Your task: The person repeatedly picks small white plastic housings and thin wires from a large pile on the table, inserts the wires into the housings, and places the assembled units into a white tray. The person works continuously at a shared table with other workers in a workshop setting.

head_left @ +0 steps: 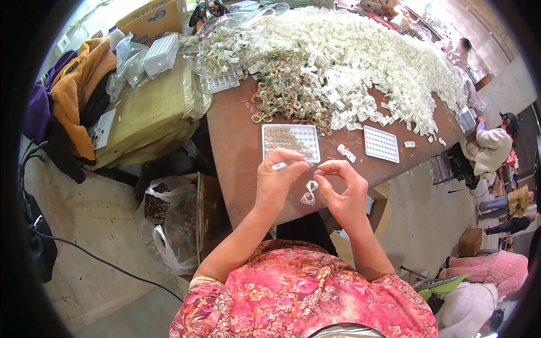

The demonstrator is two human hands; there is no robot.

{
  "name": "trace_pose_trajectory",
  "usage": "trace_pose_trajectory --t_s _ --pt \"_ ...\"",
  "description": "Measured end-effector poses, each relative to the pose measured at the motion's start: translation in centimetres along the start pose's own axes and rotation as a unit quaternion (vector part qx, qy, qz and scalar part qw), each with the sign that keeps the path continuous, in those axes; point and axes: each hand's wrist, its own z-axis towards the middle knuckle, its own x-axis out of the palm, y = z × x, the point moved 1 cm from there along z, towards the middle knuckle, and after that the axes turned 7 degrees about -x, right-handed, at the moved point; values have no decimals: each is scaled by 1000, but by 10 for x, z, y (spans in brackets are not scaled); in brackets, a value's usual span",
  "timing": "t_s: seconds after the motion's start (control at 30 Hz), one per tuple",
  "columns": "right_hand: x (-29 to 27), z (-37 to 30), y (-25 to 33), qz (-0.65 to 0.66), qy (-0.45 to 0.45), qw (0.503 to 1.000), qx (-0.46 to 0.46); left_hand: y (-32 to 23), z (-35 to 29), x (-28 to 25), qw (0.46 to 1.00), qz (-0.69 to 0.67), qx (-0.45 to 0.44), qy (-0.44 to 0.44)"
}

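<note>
- The scene is a busy workshop with a concrete floor; a brown worktable [236,152] fills the middle of the view, and other people sit at work off to the right.
- The far half of the table carries a large heap of small white plastic pieces [372,56], with a tangle of brownish ring-shaped parts [287,96] lying in front of it.
- Just beyond the hands lies a white grid tray [291,141], its left part filled with rows of brown pieces; a second, unfilled grid tray [381,143] lies to its right, well apart.
- The left hand [277,181] is closed in a pinch on a small white piece [279,166], held just above the tray's near edge.
- The right hand [345,188] has thumb and forefinger curled together; a pale looped wire piece [309,193] hangs between the two hands, and it seems to be pinched by the right fingertips, though the exact contact is too small to tell.
- To do this step well, I judge that both pinches should stay close to the tips, so the loop and the white piece can be lined up in plain sight.
- Keeping the work low over the table, near the tray, would likely save any dropped piece from the floor.
- A loose white piece [342,150] lies beside the tray, clear of the hands.
</note>
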Motion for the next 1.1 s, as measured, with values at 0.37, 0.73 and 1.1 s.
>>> trace_pose_trajectory --t_s 0.37,0.73,1.1 --pt "9 0 -18 253 5 949 188 2 -7 1 951 -271 -144 30" --pt "5 5 -33 522 51 786 327 -15 -15 -15 986 -53 -120 100" --pt "12 7 -41 534 75 773 334 -7 -8 -24 997 -11 -62 55"
